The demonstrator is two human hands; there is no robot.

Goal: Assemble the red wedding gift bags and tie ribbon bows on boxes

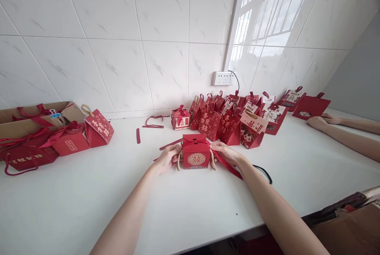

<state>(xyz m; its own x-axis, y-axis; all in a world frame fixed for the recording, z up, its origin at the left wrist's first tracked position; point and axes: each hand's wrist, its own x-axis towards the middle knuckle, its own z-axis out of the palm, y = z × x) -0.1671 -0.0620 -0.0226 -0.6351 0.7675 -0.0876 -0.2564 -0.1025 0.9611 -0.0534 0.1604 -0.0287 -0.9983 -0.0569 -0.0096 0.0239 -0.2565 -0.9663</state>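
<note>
A small red gift box (196, 158) with a round gold emblem stands upright on the white table. Twisted cream rope handles (213, 161) hang at its two sides. Across its top runs a red ribbon (230, 166), whose tail trails to the right under my wrist. At the box's left side, my left hand (168, 158) is closed, pinching the ribbon close to the rope; its fingertips are partly hidden. My right hand (227, 153) pinches the ribbon at the right side of the box.
Several finished red gift boxes (210, 123) crowd together behind and to the right. At left are a cardboard carton (18, 116) and more red boxes (73, 140). Another person's hands (319, 122) rest at far right. A power strip (223, 78) hangs on the tiled wall.
</note>
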